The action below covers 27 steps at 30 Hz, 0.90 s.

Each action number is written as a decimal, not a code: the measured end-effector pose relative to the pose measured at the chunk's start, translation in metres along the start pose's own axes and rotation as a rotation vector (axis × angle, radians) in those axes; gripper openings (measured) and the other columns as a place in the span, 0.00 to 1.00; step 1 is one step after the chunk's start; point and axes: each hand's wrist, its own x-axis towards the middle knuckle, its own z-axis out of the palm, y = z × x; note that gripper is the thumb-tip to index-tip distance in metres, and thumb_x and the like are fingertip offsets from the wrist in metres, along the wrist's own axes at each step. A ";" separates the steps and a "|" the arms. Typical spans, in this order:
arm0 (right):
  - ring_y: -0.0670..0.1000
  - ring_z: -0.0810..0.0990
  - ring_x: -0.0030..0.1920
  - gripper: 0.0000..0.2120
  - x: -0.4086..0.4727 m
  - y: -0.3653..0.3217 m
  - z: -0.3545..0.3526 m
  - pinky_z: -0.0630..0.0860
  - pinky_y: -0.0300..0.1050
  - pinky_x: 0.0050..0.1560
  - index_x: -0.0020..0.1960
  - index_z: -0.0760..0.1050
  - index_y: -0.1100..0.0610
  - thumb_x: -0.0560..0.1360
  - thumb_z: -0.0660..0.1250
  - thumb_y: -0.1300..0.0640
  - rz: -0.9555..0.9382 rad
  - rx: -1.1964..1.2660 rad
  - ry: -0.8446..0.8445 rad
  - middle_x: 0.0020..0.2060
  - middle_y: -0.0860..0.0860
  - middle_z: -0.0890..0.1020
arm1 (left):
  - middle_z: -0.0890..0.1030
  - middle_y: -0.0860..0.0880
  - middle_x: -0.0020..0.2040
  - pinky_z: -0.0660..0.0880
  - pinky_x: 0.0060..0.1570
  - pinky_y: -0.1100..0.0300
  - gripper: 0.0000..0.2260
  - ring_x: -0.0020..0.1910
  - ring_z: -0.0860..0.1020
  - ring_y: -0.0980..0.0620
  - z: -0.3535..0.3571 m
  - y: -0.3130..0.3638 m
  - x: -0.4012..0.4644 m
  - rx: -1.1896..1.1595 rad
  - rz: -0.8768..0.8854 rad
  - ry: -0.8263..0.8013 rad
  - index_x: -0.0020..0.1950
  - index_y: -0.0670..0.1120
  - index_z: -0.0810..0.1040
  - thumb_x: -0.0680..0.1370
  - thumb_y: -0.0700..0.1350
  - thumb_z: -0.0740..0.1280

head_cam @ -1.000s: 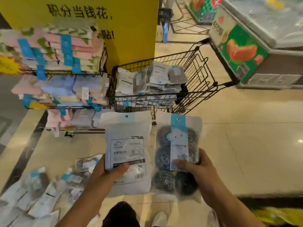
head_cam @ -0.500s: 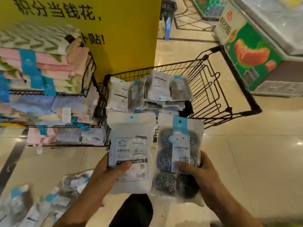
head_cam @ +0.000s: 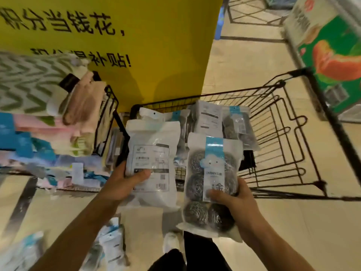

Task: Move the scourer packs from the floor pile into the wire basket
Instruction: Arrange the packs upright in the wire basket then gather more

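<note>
My left hand (head_cam: 125, 182) grips a white scourer pack (head_cam: 152, 145) with its printed back facing me. My right hand (head_cam: 236, 204) grips a second scourer pack (head_cam: 207, 184), front side up, showing steel wool balls under a blue label. Both packs hover just in front of the black wire basket (head_cam: 283, 145), at its near left corner. Several scourer packs (head_cam: 213, 118) lie inside the basket's left half. The floor pile of packs (head_cam: 111, 249) shows at the bottom left, partly hidden by my left arm.
A black wire rack of folded towels (head_cam: 64, 118) stands to the left of the basket. A yellow signboard (head_cam: 156, 55) rises behind both. A chest freezer with a green fruit panel (head_cam: 332, 61) sits at the right. My shoe (head_cam: 171, 242) is below on the tiled floor.
I have stepped closer to the basket. Both hands have carried their packs forward and up, from over the floor to the basket's near edge.
</note>
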 end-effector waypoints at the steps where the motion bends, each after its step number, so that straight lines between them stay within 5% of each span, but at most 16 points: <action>1: 0.61 0.89 0.51 0.33 0.017 -0.007 0.004 0.85 0.66 0.55 0.64 0.75 0.52 0.64 0.84 0.68 0.001 -0.014 -0.014 0.51 0.55 0.89 | 0.89 0.57 0.53 0.83 0.45 0.63 0.18 0.54 0.87 0.56 -0.001 0.004 0.017 0.016 0.003 0.019 0.65 0.55 0.81 0.78 0.39 0.74; 9: 0.59 0.87 0.53 0.32 0.142 -0.053 0.054 0.84 0.63 0.58 0.64 0.72 0.51 0.67 0.84 0.65 0.056 -0.131 -0.068 0.54 0.55 0.86 | 0.88 0.63 0.42 0.84 0.43 0.62 0.17 0.43 0.86 0.61 0.004 0.007 0.114 0.072 -0.069 0.170 0.56 0.58 0.80 0.77 0.35 0.74; 14: 0.55 0.86 0.53 0.33 0.201 -0.075 0.090 0.84 0.61 0.59 0.67 0.69 0.51 0.69 0.82 0.64 0.038 -0.248 -0.098 0.55 0.52 0.85 | 0.88 0.47 0.54 0.85 0.46 0.51 0.21 0.53 0.86 0.41 0.004 -0.010 0.170 0.020 -0.153 0.209 0.65 0.52 0.81 0.74 0.41 0.80; 17: 0.55 0.86 0.50 0.31 0.238 -0.082 0.107 0.85 0.54 0.49 0.67 0.69 0.54 0.71 0.80 0.67 0.074 -0.219 -0.076 0.54 0.54 0.84 | 0.88 0.45 0.53 0.84 0.39 0.57 0.30 0.53 0.86 0.40 -0.005 -0.019 0.212 0.065 -0.181 0.237 0.67 0.49 0.80 0.67 0.52 0.84; 20: 0.51 0.85 0.47 0.31 0.271 -0.087 0.125 0.82 0.43 0.36 0.67 0.67 0.54 0.72 0.79 0.66 0.046 -0.217 -0.048 0.53 0.52 0.83 | 0.85 0.44 0.59 0.83 0.39 0.63 0.26 0.59 0.83 0.41 -0.017 -0.032 0.257 0.115 -0.178 0.236 0.71 0.44 0.78 0.75 0.42 0.79; 24: 0.53 0.82 0.55 0.34 0.303 -0.087 0.151 0.82 0.49 0.54 0.72 0.67 0.53 0.72 0.81 0.59 -0.026 -0.369 0.006 0.57 0.49 0.81 | 0.83 0.51 0.56 0.77 0.50 0.61 0.22 0.54 0.81 0.50 -0.028 -0.031 0.285 0.216 -0.187 0.215 0.69 0.46 0.77 0.76 0.44 0.78; 27: 0.52 0.77 0.57 0.34 0.315 -0.088 0.165 0.76 0.44 0.55 0.74 0.66 0.55 0.74 0.80 0.56 -0.044 -0.490 0.008 0.59 0.50 0.77 | 0.83 0.49 0.59 0.78 0.55 0.55 0.25 0.58 0.81 0.47 -0.034 -0.034 0.298 0.278 -0.245 0.169 0.70 0.47 0.76 0.75 0.48 0.79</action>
